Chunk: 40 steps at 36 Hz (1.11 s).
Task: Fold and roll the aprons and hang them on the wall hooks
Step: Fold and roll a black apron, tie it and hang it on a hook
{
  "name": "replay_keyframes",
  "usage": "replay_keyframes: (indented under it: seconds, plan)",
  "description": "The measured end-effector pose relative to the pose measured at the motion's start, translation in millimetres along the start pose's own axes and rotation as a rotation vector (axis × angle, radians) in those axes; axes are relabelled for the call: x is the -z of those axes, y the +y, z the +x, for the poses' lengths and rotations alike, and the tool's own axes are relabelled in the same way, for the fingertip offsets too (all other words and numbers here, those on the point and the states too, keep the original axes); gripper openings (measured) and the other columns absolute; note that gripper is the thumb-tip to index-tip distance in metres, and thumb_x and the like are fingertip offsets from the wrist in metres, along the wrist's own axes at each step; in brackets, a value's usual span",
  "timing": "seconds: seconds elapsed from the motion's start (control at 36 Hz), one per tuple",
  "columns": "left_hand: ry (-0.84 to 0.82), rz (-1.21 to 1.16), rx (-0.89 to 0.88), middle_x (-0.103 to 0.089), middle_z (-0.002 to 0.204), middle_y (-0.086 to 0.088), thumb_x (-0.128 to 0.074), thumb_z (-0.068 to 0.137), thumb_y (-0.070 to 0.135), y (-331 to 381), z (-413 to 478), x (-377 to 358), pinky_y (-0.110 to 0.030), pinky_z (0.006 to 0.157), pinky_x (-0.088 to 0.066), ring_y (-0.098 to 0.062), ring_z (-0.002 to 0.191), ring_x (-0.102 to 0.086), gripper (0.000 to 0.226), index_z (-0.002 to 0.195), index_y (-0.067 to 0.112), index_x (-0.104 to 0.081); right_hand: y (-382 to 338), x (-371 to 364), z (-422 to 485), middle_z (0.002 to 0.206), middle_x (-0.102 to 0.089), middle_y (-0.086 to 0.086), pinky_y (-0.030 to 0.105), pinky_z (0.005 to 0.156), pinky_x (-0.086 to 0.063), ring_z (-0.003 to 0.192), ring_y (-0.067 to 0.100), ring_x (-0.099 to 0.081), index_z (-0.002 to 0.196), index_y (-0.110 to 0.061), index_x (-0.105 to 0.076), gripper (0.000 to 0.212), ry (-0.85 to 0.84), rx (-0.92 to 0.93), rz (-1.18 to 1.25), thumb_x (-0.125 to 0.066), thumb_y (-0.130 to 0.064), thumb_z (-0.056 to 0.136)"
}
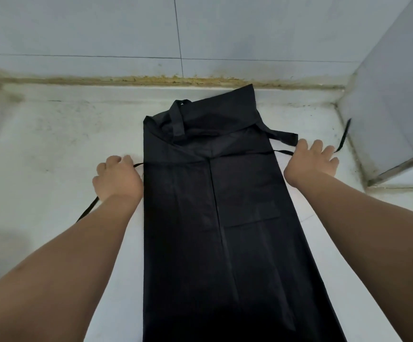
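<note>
1. Apron (212, 206): centre frame, folded lengthwise on counter (52, 144).
2. Fabric likely soft, light and limp; take hold at the ties.
3. Left hand (116, 178) grips left tie (138, 165); right hand (311, 161) holds right tie (343, 134).

I seem to be in a plain working corner, like a back kitchen or utility room; the far wall (101, 33) is large pale tiles with thin dark grout lines; the white surface (52, 144) before me is scuffed and smudged; a yellowed, grimy sealant seam (175, 80) runs along its far edge; a side wall (385, 95) closes the right; a black apron (212, 218) lies spread here.
</note>
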<state>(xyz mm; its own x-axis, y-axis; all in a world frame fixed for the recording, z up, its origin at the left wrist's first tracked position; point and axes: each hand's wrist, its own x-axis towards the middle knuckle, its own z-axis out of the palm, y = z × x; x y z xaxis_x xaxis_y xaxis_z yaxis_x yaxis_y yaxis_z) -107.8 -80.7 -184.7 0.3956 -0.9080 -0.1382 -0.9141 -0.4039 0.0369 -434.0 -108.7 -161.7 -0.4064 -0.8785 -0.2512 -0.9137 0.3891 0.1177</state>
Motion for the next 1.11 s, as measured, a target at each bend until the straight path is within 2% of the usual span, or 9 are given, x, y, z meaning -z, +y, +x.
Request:
replay_keyframes:
  seconds: [0.08,0.31,0.64,0.72,0.78,0.83,0.94,1.06,1.11]
  plan:
    - [0.011,-0.089,-0.086,-0.033,0.148,-0.010,-0.044,0.095,0.017,8,-15,7,-0.042,0.095,-0.036,-0.034,0.130,-0.032,0.045,0.140,0.015,-0.041,2,0,-12,0.130,-0.041,0.013,0.038,0.091,-0.036,0.118,0.034,-0.040,0.136,-0.014,-0.032,0.054,0.040,0.126,0.085,-0.048,-0.013,0.085]
    - [-0.051,-0.234,-0.266,-0.043,0.143,-0.006,-0.049,0.095,0.026,0,-75,9,-0.041,0.104,-0.038,-0.028,0.131,-0.036,0.044,0.137,0.018,-0.051,4,-8,-65,0.127,-0.053,0.010,0.035,0.083,-0.040,0.114,0.031,-0.052,0.133,-0.016,-0.046,0.039,-0.037,0.300,0.237,-0.039,-0.020,0.094]
    - [-0.016,-0.421,-0.067,-0.044,0.141,-0.006,-0.050,0.096,0.024,-30,-227,-25,-0.038,0.108,-0.036,-0.025,0.130,-0.039,0.037,0.132,0.019,-0.057,73,-59,-146,0.130,-0.053,0.008,0.034,0.087,-0.042,0.111,0.030,-0.054,0.137,-0.022,-0.047,0.043,-0.062,0.518,0.249,-0.040,-0.013,0.096]
    - [-0.006,-0.433,0.024,-0.036,0.149,-0.006,-0.047,0.097,0.028,-35,-265,-35,-0.041,0.110,-0.032,-0.027,0.135,-0.033,0.040,0.137,0.021,-0.051,92,-71,-163,0.140,-0.047,0.007,0.039,0.100,-0.035,0.123,0.030,-0.046,0.141,-0.021,-0.042,0.043,0.078,0.549,0.194,-0.040,-0.023,0.098]
    - [-0.038,-0.371,0.027,-0.030,0.153,-0.004,-0.045,0.098,0.033,-38,-288,-40,-0.041,0.111,-0.028,-0.026,0.139,-0.028,0.044,0.141,0.023,-0.045,106,-79,-176,0.150,-0.033,0.007,0.043,0.109,-0.026,0.135,0.029,-0.032,0.146,-0.024,-0.032,0.049,0.069,0.555,0.120,-0.038,-0.037,0.099]
    - [-0.035,-0.302,-0.044,-0.030,0.153,-0.005,-0.046,0.098,0.034,-38,-306,-47,-0.040,0.111,-0.026,-0.026,0.139,-0.027,0.045,0.141,0.023,-0.045,118,-86,-189,0.153,-0.029,0.006,0.044,0.111,-0.021,0.138,0.027,-0.028,0.146,-0.027,-0.031,0.053,0.033,0.584,0.074,-0.037,-0.047,0.097]
    - [0.032,-0.259,-0.217,-0.047,0.143,-0.007,-0.055,0.094,0.028,-24,-326,-59,-0.044,0.106,-0.031,-0.029,0.132,-0.040,0.039,0.132,0.021,-0.058,131,-90,-218,0.135,-0.049,-0.001,0.038,0.103,-0.029,0.123,0.021,-0.045,0.131,-0.026,-0.052,0.046,-0.018,0.715,0.157,-0.044,-0.050,0.093]
    - [0.104,-0.230,-0.378,-0.064,0.118,-0.007,-0.064,0.089,0.022,-12,-338,-61,-0.046,0.087,-0.045,-0.038,0.105,-0.056,0.029,0.117,0.019,-0.069,132,-88,-242,0.139,-0.041,0.000,0.036,0.105,-0.030,0.118,0.021,-0.050,0.131,-0.025,-0.051,0.049,-0.165,0.780,0.179,-0.052,-0.052,0.089]
    - [0.054,-0.279,-0.458,-0.063,0.115,-0.004,-0.064,0.085,0.035,-12,-343,-59,-0.044,0.086,-0.049,-0.034,0.102,-0.057,0.036,0.117,0.018,-0.069,131,-85,-252,0.144,-0.035,0.001,0.037,0.107,-0.025,0.122,0.022,-0.047,0.131,-0.025,-0.050,0.054,-0.209,0.791,0.149,-0.056,-0.055,0.086]
